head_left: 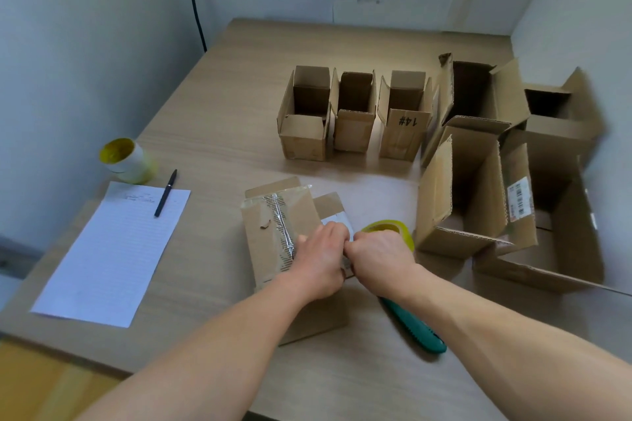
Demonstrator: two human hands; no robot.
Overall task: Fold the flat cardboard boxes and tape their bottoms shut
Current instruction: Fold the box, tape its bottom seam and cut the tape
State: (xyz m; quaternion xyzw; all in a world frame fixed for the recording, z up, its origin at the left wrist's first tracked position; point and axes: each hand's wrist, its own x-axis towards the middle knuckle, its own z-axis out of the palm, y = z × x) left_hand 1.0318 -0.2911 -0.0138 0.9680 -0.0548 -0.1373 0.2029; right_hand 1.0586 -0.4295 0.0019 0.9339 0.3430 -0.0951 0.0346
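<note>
Your box (pixel 273 236) lies flat-side up near the middle of the table (pixel 239 79), a strip of clear tape (pixel 282 225) already running along its seam; your left hand (pixel 321 260) lies on it with the fingers bent over the edge at 3 o'clock, gripping the cardboard, while your right hand (pixel 379 256), knuckles touching the left, is closed around the tape roll (pixel 393 227) just beside that edge. The likely trouble is the tape itself: pull the roll at a slant and the strip could wrinkle or stick to itself; ease off with the left and the light box may slide or lift with the pull (the strip's far end already looks loose and crinkled). The green knife (pixel 420 331) sits at 5 o'clock, under your right forearm, so reaching for it blind risks a nick or a shove off the table. At 12 o'clock 3 small boxes (pixel 354 113) stand open; larger boxes (pixel 472 188) crowd 2 to 3 o'clock, close enough for the roll to knock. A sheet of paper (pixel 113 249) with a pen (pixel 166 193) lies at 9 o'clock; a second roll (pixel 126 159) stands at 10.
</note>
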